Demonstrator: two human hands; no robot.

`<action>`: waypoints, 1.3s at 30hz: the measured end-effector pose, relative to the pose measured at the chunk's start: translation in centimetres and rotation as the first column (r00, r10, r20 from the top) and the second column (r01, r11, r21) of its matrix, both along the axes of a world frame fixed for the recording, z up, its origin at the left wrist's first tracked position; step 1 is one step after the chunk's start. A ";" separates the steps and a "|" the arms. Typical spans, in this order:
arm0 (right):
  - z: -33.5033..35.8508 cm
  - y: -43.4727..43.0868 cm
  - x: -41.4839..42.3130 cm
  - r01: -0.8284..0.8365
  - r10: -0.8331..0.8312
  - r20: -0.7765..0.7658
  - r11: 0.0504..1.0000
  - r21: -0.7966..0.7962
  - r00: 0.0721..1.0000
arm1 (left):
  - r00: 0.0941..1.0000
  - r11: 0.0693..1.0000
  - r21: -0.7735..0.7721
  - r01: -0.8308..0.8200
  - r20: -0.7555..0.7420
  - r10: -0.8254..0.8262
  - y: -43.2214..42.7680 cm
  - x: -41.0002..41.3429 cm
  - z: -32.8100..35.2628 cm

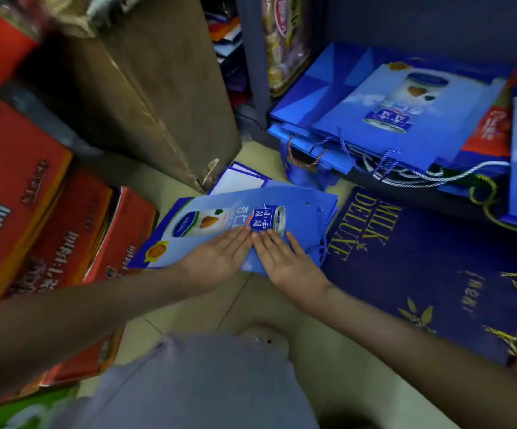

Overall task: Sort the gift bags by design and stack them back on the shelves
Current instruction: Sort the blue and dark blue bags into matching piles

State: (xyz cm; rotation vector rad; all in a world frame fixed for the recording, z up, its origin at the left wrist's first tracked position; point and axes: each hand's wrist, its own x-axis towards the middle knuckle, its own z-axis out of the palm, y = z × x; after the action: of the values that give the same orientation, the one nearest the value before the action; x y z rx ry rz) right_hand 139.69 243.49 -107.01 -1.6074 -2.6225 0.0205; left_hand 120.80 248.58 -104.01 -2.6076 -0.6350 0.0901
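The left hand (217,258) and right hand (285,261) cover the near edge of the blue bag (220,218), lower bags (241,179) barely peek out, the navy bag (421,267) runs off right, red boxes (19,187) off left, print blurred, top-left corner a smear.

Red cartons (19,181) stacked at left, tall brown cardboard box (158,88), beige floor tiles (235,305)
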 end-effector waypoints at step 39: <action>1.2 11.5 15.6 0.401 -0.401 -0.041 0.896 0.191 0.915 | 0.904 0.616 -0.663 -0.427 -0.298 0.306 8.7 11.2 -4.5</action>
State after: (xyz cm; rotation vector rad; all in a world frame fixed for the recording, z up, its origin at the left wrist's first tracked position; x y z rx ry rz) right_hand 155.25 255.02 -105.82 -2.0308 -2.1553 -0.2500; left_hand 131.98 257.27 -108.53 -3.0887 -1.2890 0.8327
